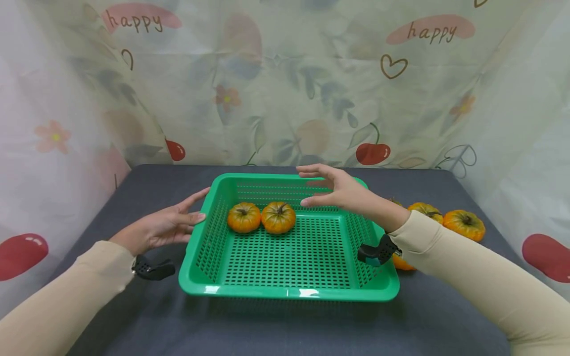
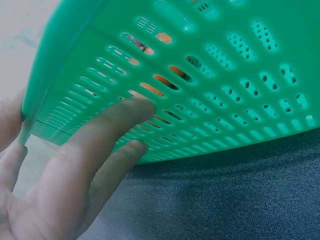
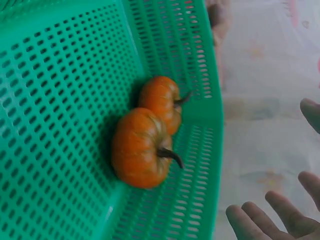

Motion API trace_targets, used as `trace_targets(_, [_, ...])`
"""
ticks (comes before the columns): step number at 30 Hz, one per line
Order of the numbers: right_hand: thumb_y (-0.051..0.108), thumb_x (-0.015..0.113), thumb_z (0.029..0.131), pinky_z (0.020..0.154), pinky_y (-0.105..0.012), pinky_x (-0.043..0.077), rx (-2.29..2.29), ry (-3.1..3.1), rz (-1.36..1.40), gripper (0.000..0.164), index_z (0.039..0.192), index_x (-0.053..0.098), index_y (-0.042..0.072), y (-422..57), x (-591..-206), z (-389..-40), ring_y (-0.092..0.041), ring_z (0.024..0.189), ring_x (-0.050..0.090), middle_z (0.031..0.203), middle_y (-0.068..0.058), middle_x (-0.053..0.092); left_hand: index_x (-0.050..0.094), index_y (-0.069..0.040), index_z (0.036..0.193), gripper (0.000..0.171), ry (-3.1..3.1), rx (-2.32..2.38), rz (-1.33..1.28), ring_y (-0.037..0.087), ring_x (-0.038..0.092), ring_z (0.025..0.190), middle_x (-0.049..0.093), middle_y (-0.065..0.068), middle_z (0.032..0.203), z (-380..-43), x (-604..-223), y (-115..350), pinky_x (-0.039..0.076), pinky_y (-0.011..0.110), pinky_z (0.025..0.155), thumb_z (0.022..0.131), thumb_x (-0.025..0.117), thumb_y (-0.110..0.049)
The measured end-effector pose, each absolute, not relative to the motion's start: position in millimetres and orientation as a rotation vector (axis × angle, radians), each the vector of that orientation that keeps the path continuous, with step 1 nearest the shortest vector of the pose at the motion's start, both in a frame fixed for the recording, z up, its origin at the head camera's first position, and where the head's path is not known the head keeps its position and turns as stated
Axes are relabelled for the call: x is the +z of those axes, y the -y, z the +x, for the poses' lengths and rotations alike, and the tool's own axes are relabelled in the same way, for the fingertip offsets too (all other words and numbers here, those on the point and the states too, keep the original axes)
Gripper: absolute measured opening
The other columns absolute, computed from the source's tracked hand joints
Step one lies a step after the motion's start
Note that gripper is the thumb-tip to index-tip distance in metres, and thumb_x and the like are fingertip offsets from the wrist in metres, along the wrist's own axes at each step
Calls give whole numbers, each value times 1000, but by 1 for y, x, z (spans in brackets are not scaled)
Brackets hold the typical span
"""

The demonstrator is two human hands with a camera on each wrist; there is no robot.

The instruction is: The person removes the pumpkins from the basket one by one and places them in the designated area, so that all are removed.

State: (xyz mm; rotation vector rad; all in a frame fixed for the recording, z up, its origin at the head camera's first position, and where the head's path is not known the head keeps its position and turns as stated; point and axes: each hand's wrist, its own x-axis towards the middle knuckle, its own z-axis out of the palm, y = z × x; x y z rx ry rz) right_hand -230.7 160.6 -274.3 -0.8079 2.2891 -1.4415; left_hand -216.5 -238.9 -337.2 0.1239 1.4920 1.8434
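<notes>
Two small orange pumpkins, the left one and the right one, sit side by side against the back left of a green plastic basket. My left hand holds the basket's left side, thumb over the rim; in the left wrist view its fingers touch the slotted outer wall. My right hand hovers above the basket's back right part, fingers spread and holding nothing. In the right wrist view its fingertips stand apart from the pumpkins.
More pumpkins lie on the dark tabletop right of the basket, some partly hidden by the right arm and basket. A printed curtain hangs behind and along both sides. Each wrist wears a black strap.
</notes>
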Motion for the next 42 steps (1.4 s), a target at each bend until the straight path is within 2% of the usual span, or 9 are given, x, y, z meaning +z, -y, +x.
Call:
trace_targets(3, [16, 75, 86, 104, -44, 48, -1408, -2290, -805, 68, 146, 42, 17, -151, -281, -234, -35, 137, 40, 151, -9, 39, -7, -44, 153, 82, -1485, 1846, 124, 25, 67, 107, 10, 21, 158, -217, -337, 239, 57, 44, 89, 102, 47, -8])
trace_targets(7, [18, 75, 87, 104, -48, 47, -1333, -2309, -777, 68, 146, 42, 17, -140, -292, -237, -36, 138, 38, 151, -12, 39, -6, -44, 153, 82, -1481, 1853, 122, 26, 67, 107, 19, 18, 155, -217, -338, 240, 57, 45, 89, 102, 47, -8])
trace_targets(10, [21, 75, 86, 104, -50, 46, -1282, -2316, -755, 68, 146, 42, 18, -133, -299, -238, -36, 139, 38, 151, -10, 39, -5, -44, 153, 82, -1482, 1855, 119, 26, 67, 107, 24, 16, 152, -217, -338, 240, 57, 45, 89, 102, 47, -8])
trace_targets(14, [23, 76, 85, 107, -50, 44, -1216, -2321, -728, 69, 145, 43, 19, -124, -308, -239, -35, 139, 37, 152, -6, 38, -5, -44, 153, 82, -1485, 1854, 118, 26, 67, 107, 22, 17, 153, -216, -339, 239, 57, 45, 89, 102, 47, -8])
trace_targets(18, [23, 77, 84, 107, -51, 43, -1165, -2342, -695, 69, 145, 44, 20, -119, -315, -240, -37, 138, 38, 151, -6, 38, -5, -44, 153, 81, -1482, 1855, 121, 26, 67, 107, 22, 18, 153, -216, -339, 239, 57, 44, 89, 102, 47, -8])
trace_targets(23, [23, 77, 85, 106, -51, 44, -1131, -2349, -684, 71, 147, 42, 16, -114, -325, -246, -37, 137, 38, 151, -10, 38, -5, -44, 153, 81, -1482, 1859, 122, 26, 67, 106, 31, 14, 147, -216, -339, 240, 57, 45, 89, 102, 47, -8])
trace_targets(28, [22, 77, 84, 105, -50, 45, -1101, -2371, -664, 71, 146, 43, 16, -109, -331, -251, -37, 136, 40, 148, -12, 41, -5, -44, 153, 81, -1488, 1857, 124, 26, 67, 107, 28, 15, 150, -216, -339, 239, 56, 45, 89, 102, 47, -8])
trace_targets(37, [20, 78, 83, 106, -48, 45, -1078, -2380, -654, 71, 145, 44, 13, -101, -338, -257, -35, 134, 42, 147, -14, 42, -5, -44, 153, 81, -1459, 1874, 121, 26, 67, 107, 36, 12, 144, -216, -339, 240, 56, 45, 89, 102, 46, -8])
trace_targets(42, [18, 79, 82, 106, -47, 44, -1056, -2380, -655, 71, 145, 45, 13, -97, -341, -258, -32, 132, 43, 146, -14, 43, -5, -43, 154, 80, -1452, 1878, 131, 26, 66, 108, 29, 14, 149, -216, -339, 241, 56, 46, 90, 103, 46, -7])
